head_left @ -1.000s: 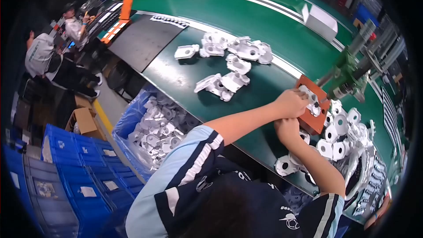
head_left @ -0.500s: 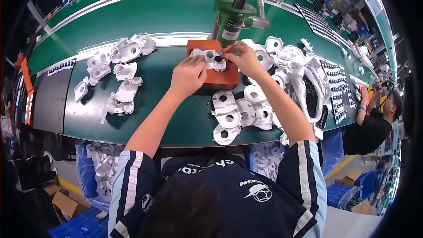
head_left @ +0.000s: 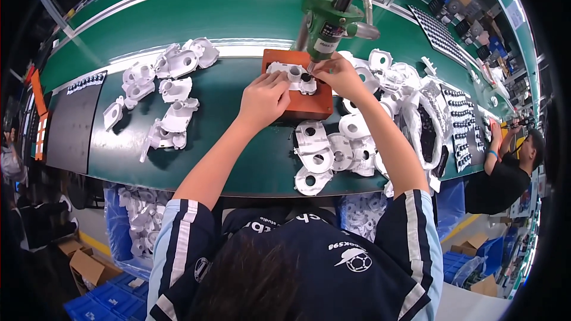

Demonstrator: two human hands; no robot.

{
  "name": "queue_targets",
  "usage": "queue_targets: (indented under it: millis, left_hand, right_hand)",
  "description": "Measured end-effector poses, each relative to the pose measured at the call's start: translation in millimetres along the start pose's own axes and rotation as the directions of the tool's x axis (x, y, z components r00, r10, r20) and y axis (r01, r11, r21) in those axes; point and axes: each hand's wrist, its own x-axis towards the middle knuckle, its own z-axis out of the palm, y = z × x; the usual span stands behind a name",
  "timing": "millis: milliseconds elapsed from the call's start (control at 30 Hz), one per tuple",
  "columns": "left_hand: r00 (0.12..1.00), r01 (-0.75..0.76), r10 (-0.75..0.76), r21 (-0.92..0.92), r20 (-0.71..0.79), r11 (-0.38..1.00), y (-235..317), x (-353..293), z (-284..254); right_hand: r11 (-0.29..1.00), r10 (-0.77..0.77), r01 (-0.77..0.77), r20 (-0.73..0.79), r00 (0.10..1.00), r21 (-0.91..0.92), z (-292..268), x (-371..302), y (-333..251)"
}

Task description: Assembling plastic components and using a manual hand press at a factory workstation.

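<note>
A white plastic housing [head_left: 295,74] lies on an orange block [head_left: 315,107] under the head of a green bench press [head_left: 329,27]. My left hand [head_left: 266,96] grips the left end of this housing, its fingers close together. A small black round part [head_left: 306,76] sits at the housing's right side. Right beside it, just below the press head, my right hand [head_left: 342,77] has thumb and forefinger pinched together. Whatever that pinch holds is too small to make out.
White housings lie in groups left [head_left: 176,116] and right [head_left: 312,157] of the block. Farther right are a clear plastic bag [head_left: 410,120] and a tray of small black parts [head_left: 458,125]. A black board [head_left: 71,122] lies at left. Another person [head_left: 505,172] works at far right.
The whole view has shifted slightly, so the bench appears farther right. Both hands stay at the housing, with only small finger movement at the right hand.
</note>
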Motion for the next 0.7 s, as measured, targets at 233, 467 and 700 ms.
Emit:
queue_targets:
  millis: [233, 467, 700]
  left_hand:
    - [1.0, 0.009, -0.009, -0.002, 0.022, 1.0, 0.2, 1.6, 0.3]
    - [1.0, 0.01, -0.01, 0.013, 0.013, 1.0, -1.1, 0.4, 4.2]
    - [1.0, 0.011, -0.011, 0.041, 0.007, 0.999, -4.9, -3.9, 3.7]
  right_hand:
    - [0.998, 0.062, -0.064, 0.173, 0.983, 0.008, -8.4, 20.1, 20.3]
    - [0.991, 0.133, -0.128, 0.17, 0.976, -0.042, 3.6, 19.0, 20.4]
    - [0.986, 0.068, -0.078, -0.072, 0.995, -0.15, -32.3, 13.7, 35.5]
